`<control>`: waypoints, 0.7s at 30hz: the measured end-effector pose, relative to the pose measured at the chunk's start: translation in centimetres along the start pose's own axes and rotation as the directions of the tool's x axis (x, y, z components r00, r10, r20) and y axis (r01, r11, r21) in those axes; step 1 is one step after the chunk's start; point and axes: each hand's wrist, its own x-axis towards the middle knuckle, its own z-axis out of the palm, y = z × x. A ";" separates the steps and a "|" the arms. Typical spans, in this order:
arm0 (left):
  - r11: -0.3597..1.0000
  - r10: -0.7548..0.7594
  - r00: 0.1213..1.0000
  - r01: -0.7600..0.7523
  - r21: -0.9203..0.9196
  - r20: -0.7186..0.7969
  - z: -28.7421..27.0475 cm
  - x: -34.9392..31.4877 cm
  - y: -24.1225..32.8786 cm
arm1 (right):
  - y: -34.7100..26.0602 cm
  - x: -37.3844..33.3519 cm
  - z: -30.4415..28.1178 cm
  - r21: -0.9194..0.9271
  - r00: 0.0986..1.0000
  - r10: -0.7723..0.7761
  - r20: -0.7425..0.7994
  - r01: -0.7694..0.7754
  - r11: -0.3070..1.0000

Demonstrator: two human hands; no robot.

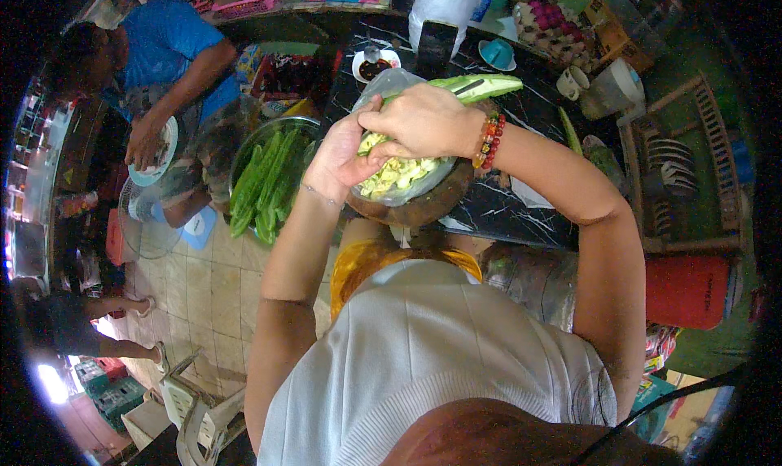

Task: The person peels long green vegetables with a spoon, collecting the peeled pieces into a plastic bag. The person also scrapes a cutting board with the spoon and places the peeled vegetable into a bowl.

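My left hand and my right hand meet over a clear plastic bag of chopped pale green vegetable. The left one curls around a green vegetable piece that shows between the two palms. My right hand is closed, its fingers pressed against the left; whatever it grips is hidden. Beneath the bag is a round wooden chopping board. Just beyond my right hand lies a long, partly peeled green gourd, with a narrow dark object across it.
Long ridged green gourds fill a bowl left of the dark marbled table. A saucer of dark sauce, egg trays and a mug stand farther back. To the right is a wooden dish rack. A person in blue holds a plate.
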 end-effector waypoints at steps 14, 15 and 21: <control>0.914 0.406 0.913 -0.407 0.005 -0.029 0.0 -2.1 4.0 | 2.9 -2.8 3.9 -0.013 0.950 0.309 -0.038 -0.310 0.951; 0.904 0.427 0.903 -0.427 -0.004 -0.040 -0.2 -2.4 4.1 | 3.1 -2.8 4.1 0.041 0.920 0.388 -0.052 -0.386 0.921; 0.874 0.485 0.856 -0.484 0.051 -0.179 -2.6 -3.3 2.4 | 3.5 -3.2 5.5 0.247 0.842 0.537 -0.045 -0.512 0.823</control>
